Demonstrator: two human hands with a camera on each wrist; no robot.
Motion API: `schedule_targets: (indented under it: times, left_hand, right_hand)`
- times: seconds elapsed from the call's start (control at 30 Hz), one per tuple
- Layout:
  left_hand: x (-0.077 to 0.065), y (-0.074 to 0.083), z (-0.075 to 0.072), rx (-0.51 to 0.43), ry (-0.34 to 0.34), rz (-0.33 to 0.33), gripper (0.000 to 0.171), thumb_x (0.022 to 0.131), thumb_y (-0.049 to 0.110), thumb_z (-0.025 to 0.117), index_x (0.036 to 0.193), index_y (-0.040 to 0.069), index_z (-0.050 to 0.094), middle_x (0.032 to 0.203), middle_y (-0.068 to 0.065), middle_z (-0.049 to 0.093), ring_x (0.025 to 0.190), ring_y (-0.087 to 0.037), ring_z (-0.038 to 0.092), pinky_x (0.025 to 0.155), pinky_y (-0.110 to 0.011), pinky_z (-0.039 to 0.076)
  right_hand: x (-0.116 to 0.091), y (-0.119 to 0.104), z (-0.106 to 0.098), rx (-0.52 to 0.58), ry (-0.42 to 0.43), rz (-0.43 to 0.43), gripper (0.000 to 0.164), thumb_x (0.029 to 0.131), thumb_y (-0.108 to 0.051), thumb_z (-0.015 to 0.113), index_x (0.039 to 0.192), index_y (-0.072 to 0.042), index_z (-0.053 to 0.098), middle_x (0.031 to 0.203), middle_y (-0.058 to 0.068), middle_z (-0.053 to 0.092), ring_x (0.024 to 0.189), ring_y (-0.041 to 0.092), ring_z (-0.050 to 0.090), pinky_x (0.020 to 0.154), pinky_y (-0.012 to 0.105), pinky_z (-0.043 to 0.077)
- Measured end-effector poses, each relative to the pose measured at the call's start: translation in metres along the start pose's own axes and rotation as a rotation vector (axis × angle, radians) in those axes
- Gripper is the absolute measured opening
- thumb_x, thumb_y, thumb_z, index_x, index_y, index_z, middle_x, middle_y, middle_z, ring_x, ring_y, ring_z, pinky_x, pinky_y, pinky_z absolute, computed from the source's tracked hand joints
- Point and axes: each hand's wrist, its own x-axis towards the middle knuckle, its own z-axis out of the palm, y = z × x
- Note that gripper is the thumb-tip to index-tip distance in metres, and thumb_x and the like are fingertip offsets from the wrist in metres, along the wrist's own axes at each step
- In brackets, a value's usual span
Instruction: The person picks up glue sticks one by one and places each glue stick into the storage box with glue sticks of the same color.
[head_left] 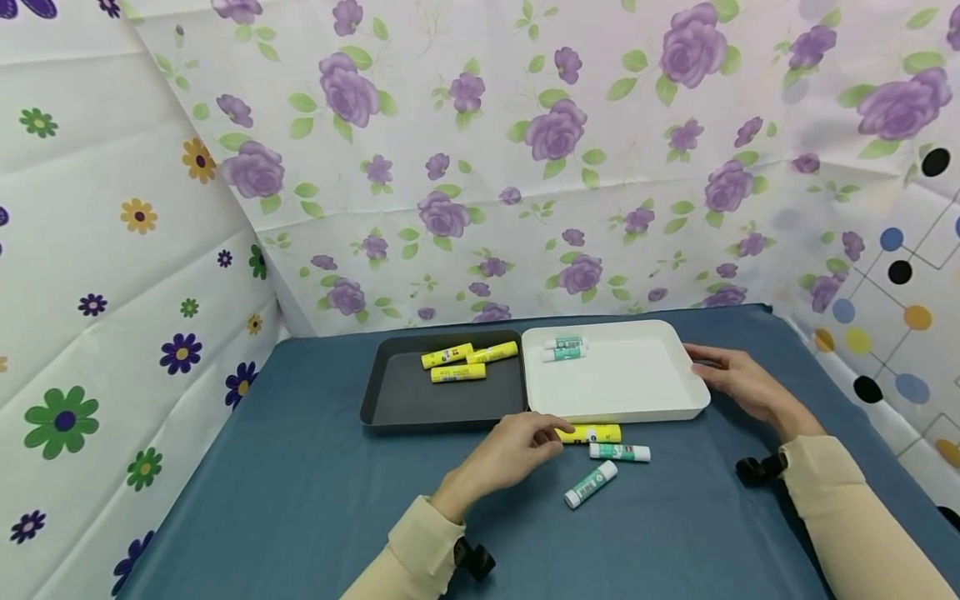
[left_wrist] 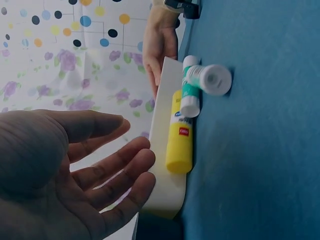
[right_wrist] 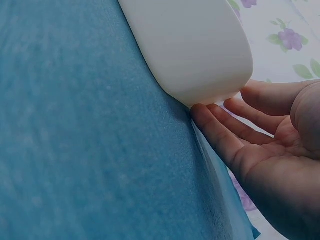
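Observation:
My left hand [head_left: 517, 446] hovers over the cloth in front of the trays, its fingers loosely bent and holding nothing. Just beyond its fingertips lies a yellow glue stick [head_left: 592, 434] along the front wall of the white tray [head_left: 622, 383]. In the left wrist view, a gap separates the fingers from this yellow stick. Two green-and-white glue sticks [head_left: 619, 452] lie nearby on the cloth, one of them nearer me and slanted. At the tray's right end, my right hand [right_wrist: 265, 135] touches the wall with fairly straight fingers, thumb at the rim.
A black tray [head_left: 405, 396] adjoins the white one on the left and holds three yellow glue sticks [head_left: 458, 373]. Inside the white tray, two green-and-white glue sticks [head_left: 564, 354] lie toward the back left. Blue cloth [head_left: 300, 483] covers the table; flowered sheets [head_left: 495, 150] hang behind.

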Motion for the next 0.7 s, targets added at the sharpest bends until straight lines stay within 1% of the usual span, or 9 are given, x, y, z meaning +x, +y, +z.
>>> schedule_targets:
  times: [0.13, 0.27, 0.43, 0.53, 0.7]
  left_hand:
    - [0.000, 0.002, 0.005, -0.020, -0.024, -0.018, 0.028, 0.104, 0.016, 0.066, 0.132, 0.014, 0.072, 0.102, 0.003, 0.070, 0.086, -0.007, 0.063, 0.070, -0.023, 0.052]
    - [0.000, 0.002, 0.010, -0.034, -0.044, -0.016, 0.028, 0.104, 0.017, 0.067, 0.131, 0.013, 0.072, 0.102, 0.003, 0.069, 0.087, -0.006, 0.063, 0.070, -0.023, 0.053]
    - [0.000, 0.003, 0.016, -0.033, -0.085, -0.014, 0.032, 0.102, 0.018, 0.069, 0.134, 0.014, 0.071, 0.103, 0.005, 0.069, 0.087, -0.004, 0.063, 0.072, -0.023, 0.053]
    - [0.001, 0.002, 0.020, -0.031, -0.116, -0.012, 0.035, 0.101, 0.018, 0.072, 0.135, 0.014, 0.070, 0.102, 0.007, 0.068, 0.085, -0.003, 0.062, 0.072, -0.022, 0.052]
    - [0.003, 0.001, 0.029, -0.033, -0.153, -0.036, 0.041, 0.097, 0.019, 0.077, 0.137, 0.011, 0.068, 0.099, 0.005, 0.066, 0.080, -0.003, 0.058, 0.069, -0.022, 0.051]
  right_hand:
    - [-0.001, 0.000, 0.000, 0.010, 0.003, -0.002, 0.072, 0.110, -0.036, 0.054, 0.165, 0.000, 0.023, 0.167, 0.029, 0.022, 0.151, 0.049, 0.025, 0.091, 0.011, 0.048]
    - [0.000, -0.001, 0.000, 0.023, -0.003, -0.007, 0.071, 0.111, -0.034, 0.054, 0.165, 0.000, 0.023, 0.167, 0.029, 0.022, 0.152, 0.049, 0.024, 0.090, 0.010, 0.047]
    - [0.001, -0.001, 0.000, 0.042, -0.007, -0.011, 0.070, 0.111, -0.033, 0.054, 0.165, -0.001, 0.024, 0.168, 0.028, 0.021, 0.152, 0.048, 0.022, 0.090, 0.010, 0.047]
    - [0.002, 0.000, 0.000, 0.033, -0.006, -0.007, 0.071, 0.110, -0.034, 0.054, 0.165, -0.002, 0.024, 0.168, 0.028, 0.021, 0.152, 0.049, 0.023, 0.089, 0.010, 0.047]
    - [0.002, 0.002, -0.001, 0.023, -0.007, 0.000, 0.070, 0.110, -0.033, 0.055, 0.165, -0.003, 0.024, 0.168, 0.028, 0.022, 0.152, 0.049, 0.024, 0.089, 0.011, 0.048]
